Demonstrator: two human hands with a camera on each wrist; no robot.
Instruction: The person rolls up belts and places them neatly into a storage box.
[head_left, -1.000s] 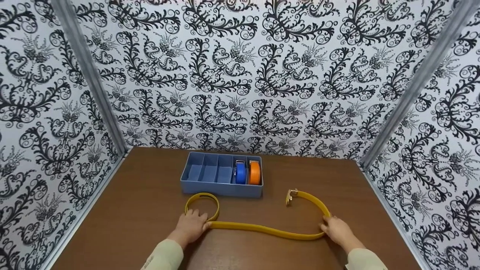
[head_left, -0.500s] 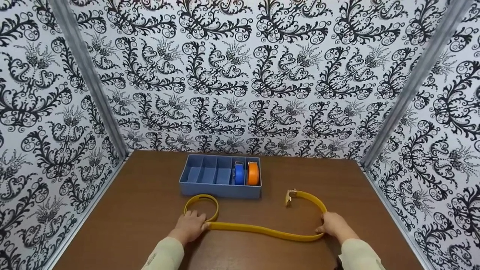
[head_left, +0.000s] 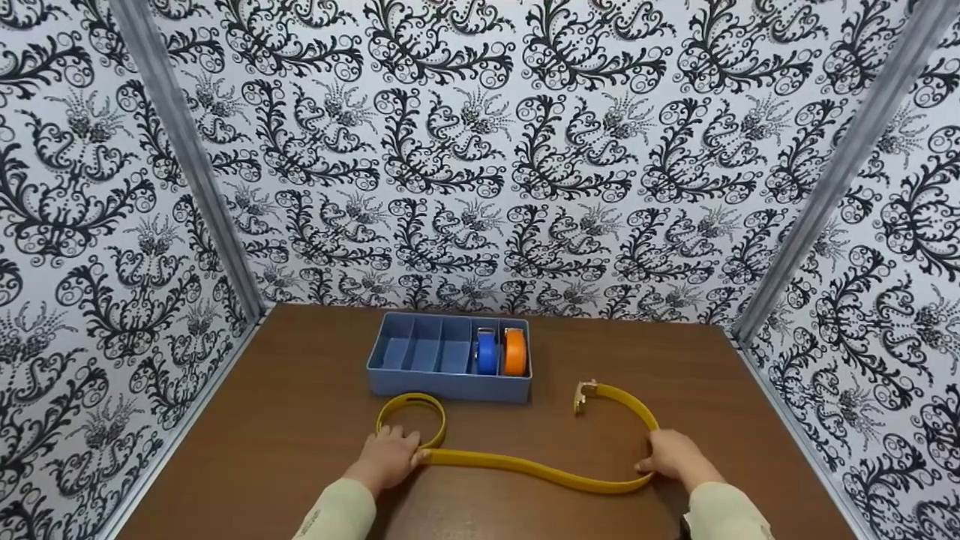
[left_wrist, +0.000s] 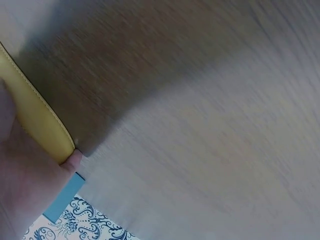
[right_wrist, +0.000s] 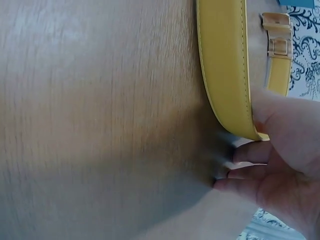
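A yellow belt [head_left: 540,470] with stitched edges stands on its edge across the table, forming a loop at the left and a wide curve at the right. My left hand [head_left: 386,459] pinches it beside the loop, the thumb on the near face. In the left wrist view the belt [left_wrist: 37,117] runs out from that hand [left_wrist: 27,175]. At the right-hand bend, my right hand [head_left: 673,454] holds the strap between thumb and fingers. The right wrist view has the belt [right_wrist: 225,65] passing into the right hand [right_wrist: 290,155]; beyond lies its gold buckle [right_wrist: 279,37], attached to the far end.
Behind the belt stands a blue-grey divided box [head_left: 450,386]. A blue rolled belt [head_left: 487,354] and an orange rolled belt [head_left: 515,352] fill its right-hand compartments. The brown table [head_left: 300,360] meets patterned walls [head_left: 480,187] at the back and sides.
My right hand has shifted slightly on the belt's bend, and its fingers have gone behind the strap. The left hand stays at the loop. The head view has shifted slightly.
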